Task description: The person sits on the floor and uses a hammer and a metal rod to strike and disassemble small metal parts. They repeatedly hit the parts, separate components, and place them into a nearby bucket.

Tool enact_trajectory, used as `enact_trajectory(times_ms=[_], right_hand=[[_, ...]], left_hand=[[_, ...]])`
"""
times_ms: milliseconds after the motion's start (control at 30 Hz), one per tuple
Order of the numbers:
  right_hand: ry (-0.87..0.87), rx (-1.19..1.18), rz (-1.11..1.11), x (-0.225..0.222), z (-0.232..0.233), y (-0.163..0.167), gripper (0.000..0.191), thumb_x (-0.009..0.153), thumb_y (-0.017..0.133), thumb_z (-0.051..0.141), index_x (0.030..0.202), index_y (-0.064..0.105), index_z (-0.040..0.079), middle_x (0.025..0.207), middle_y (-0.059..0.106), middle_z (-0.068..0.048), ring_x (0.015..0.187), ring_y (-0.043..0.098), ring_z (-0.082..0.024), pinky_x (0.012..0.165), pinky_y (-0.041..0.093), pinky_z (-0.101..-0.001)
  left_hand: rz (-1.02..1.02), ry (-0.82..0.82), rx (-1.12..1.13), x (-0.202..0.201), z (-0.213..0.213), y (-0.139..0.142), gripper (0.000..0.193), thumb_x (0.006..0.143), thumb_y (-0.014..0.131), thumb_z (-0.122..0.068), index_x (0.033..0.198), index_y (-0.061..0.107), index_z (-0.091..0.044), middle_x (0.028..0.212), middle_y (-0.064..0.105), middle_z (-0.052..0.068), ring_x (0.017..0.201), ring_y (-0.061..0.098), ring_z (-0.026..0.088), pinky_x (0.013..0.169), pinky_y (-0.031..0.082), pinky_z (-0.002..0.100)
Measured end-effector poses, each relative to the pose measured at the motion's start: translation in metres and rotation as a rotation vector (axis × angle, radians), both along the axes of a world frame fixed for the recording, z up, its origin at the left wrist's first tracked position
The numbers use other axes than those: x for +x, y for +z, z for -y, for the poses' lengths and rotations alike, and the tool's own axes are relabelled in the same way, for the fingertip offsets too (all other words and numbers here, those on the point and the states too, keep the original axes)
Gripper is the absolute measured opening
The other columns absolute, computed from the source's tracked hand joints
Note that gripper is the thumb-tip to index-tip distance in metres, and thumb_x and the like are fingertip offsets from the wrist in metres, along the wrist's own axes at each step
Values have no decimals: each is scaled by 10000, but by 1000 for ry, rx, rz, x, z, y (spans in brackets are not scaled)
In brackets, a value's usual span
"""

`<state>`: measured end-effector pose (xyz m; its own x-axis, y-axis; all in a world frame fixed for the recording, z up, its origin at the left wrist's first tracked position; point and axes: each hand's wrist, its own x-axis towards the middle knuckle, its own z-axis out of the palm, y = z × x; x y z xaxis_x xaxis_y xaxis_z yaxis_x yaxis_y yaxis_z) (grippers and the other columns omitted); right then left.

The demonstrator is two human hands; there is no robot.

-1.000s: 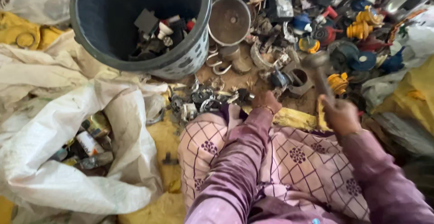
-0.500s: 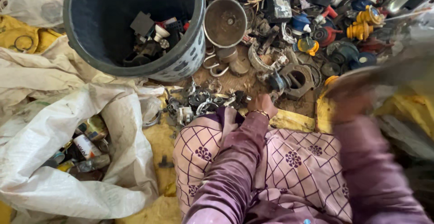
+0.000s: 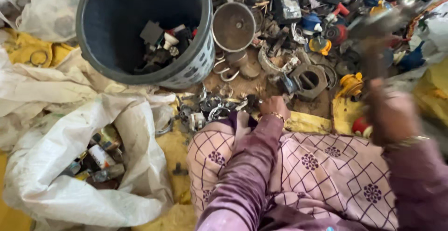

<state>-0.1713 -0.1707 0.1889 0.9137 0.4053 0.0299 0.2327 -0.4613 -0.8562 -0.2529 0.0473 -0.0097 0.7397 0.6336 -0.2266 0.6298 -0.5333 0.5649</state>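
the left hand [image 3: 274,107] pins scrap metal bits [image 3: 212,109] on the ground, its grip hidden, while the blurred right hand [image 3: 392,114] closes around a hammer handle [image 3: 373,56] raised to strike.

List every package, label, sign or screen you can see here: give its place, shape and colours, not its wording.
Labelled containers: inside the open white sack, lower left; small cylinders, white, red and dark.
Dark flat panel with pale label: top centre in the scrap pile; rectangular, black and whitish.
No signs or lit screens visible.
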Motion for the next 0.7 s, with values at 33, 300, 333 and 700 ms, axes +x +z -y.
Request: enact_trajectory(times_ms=[33, 300, 333, 700], right_hand=[[54, 81, 115, 0, 3, 21, 642, 967, 662, 599, 904, 683, -39, 699, 631, -167, 549, 612, -306, 483, 490, -457], [153, 424, 826, 47, -7, 27, 623, 963, 684, 578, 988, 704, -44, 751, 664, -204, 643, 662, -347, 553, 518, -481], [84, 364, 831, 47, -15, -1, 621, 962, 686, 576, 998, 707, -44, 757, 668, -209, 654, 668, -352, 562, 521, -484], [118, -742, 14, 18, -36, -128, 455, 966, 684, 481, 964, 724, 28, 695, 686, -154, 574, 651, -260, 498, 494, -407]], left_hand=[[33, 4, 5, -2, 1, 0, 206, 739, 774, -214, 921, 810, -125, 1031, 761, 165, 1006, 735, 345, 852, 598, 453], [37, 1, 8, -16, -1, 3, 205, 717, 777, -182, 911, 804, -122, 1007, 755, 185, 991, 730, 361, 859, 593, 451], [58, 4, -3, -16, -1, 1, 208, 723, 769, -179, 923, 805, -132, 1004, 757, 183, 987, 730, 365, 854, 592, 456], [82, 1, -50, -12, -4, -4, 287, 755, 768, -221, 1032, 776, -147, 1083, 747, 182, 1059, 706, 380, 882, 572, 493]])
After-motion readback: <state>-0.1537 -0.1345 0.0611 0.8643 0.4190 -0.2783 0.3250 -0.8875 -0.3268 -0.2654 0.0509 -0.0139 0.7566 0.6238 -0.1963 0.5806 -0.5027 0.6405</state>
